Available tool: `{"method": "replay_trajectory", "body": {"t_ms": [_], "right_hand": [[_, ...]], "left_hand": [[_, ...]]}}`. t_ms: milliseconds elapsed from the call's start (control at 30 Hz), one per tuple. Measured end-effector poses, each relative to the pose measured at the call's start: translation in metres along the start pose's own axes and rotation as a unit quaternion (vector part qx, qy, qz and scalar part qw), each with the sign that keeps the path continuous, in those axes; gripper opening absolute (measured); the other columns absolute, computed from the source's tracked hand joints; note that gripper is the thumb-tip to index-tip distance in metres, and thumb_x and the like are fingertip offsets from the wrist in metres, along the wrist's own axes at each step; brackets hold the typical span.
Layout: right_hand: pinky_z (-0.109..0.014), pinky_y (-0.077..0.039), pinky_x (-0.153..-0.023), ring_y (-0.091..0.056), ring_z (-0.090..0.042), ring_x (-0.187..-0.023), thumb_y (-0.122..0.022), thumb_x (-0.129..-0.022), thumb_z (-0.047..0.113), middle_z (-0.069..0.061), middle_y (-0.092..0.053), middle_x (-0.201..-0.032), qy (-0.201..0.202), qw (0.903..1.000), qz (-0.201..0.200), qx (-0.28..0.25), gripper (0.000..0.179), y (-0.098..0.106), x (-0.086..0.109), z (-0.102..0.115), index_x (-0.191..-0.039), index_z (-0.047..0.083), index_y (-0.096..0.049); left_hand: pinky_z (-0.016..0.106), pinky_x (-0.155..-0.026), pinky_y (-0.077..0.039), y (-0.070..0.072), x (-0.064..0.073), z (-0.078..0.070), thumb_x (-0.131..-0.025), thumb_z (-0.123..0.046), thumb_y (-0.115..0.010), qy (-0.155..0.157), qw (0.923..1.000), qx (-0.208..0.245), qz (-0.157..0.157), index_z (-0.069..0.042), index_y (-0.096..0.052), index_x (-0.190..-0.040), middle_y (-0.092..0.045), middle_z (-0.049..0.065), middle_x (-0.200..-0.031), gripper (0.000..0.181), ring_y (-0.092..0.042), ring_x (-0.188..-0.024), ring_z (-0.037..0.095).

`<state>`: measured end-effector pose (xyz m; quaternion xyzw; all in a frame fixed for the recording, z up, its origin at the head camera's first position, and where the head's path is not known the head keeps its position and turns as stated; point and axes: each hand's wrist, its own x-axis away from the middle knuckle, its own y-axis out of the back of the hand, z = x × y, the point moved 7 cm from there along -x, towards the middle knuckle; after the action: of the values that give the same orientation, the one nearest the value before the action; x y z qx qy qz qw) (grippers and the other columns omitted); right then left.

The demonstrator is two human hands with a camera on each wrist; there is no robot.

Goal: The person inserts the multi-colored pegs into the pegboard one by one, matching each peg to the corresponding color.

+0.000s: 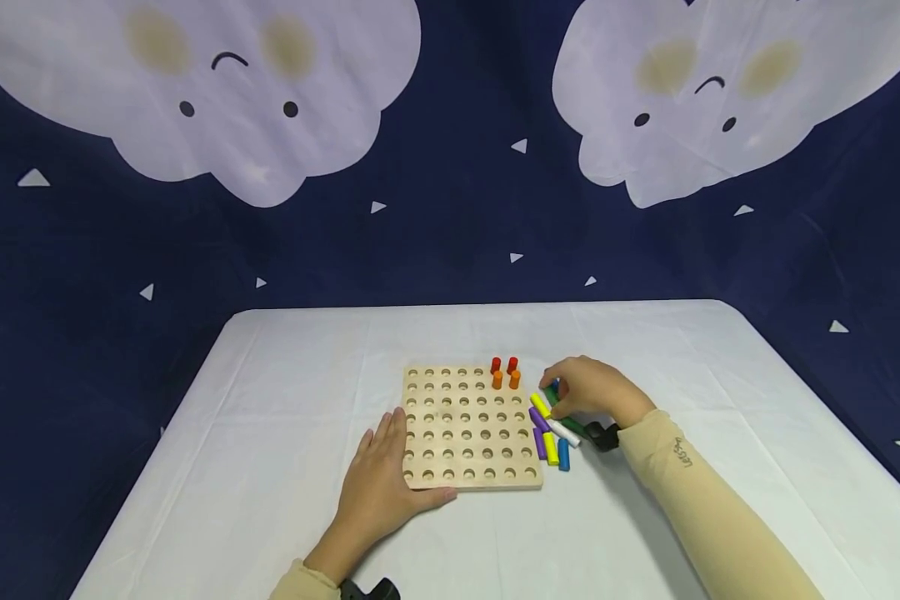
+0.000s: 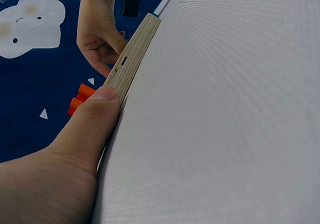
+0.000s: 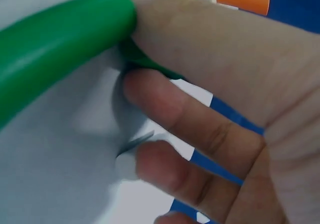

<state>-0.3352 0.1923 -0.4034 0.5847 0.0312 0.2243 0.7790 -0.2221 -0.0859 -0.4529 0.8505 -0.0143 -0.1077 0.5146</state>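
Observation:
A wooden peg board (image 1: 420, 410) with rows of round holes lies on the table. My left hand (image 1: 378, 483) rests at its lower left corner, fingers straight along the left side, thumb against the near edge. Two red pegs (image 1: 496, 365) and two orange pegs (image 1: 498, 381) stand in its far right corner. Right of the board, my right hand (image 1: 592, 387) is bent over loose pegs. Its thumb touches the end of a green peg (image 3: 65, 39) in the right wrist view. Another green piece shows between thumb and fingers; whether it is pinched is unclear.
Beside the board's right edge lie yellow pegs (image 1: 551, 448), purple pegs (image 1: 538, 443), a white peg (image 1: 565, 432) and a blue peg (image 1: 564, 455). A white cloth (image 1: 307, 392) covers the table. Behind it hangs a dark blue backdrop (image 1: 465, 233) with clouds.

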Motion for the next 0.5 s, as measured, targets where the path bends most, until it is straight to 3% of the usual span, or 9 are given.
{"method": "replay_trajectory", "body": {"t_ms": [500], "right_hand": [[-0.029, -0.046, -0.065, -0.054, -0.015, -0.069, -0.082, -0.072, 0.021, 0.001, -0.061, -0.077, 0.027, 0.9916, -0.013, -0.126, 0.047, -0.007, 0.004, -0.016, -0.115, 0.014, -0.065]], "left_hand": [[0.043, -0.121, -0.014, -0.002, -0.002, 0.002, -0.053, -0.087, -0.061, -0.001, 1.0, 0.0, -0.001, -0.002, -0.016, -0.15, -0.023, 0.013, -0.156, 0.137, -0.021, -0.146, 0.025]]}}
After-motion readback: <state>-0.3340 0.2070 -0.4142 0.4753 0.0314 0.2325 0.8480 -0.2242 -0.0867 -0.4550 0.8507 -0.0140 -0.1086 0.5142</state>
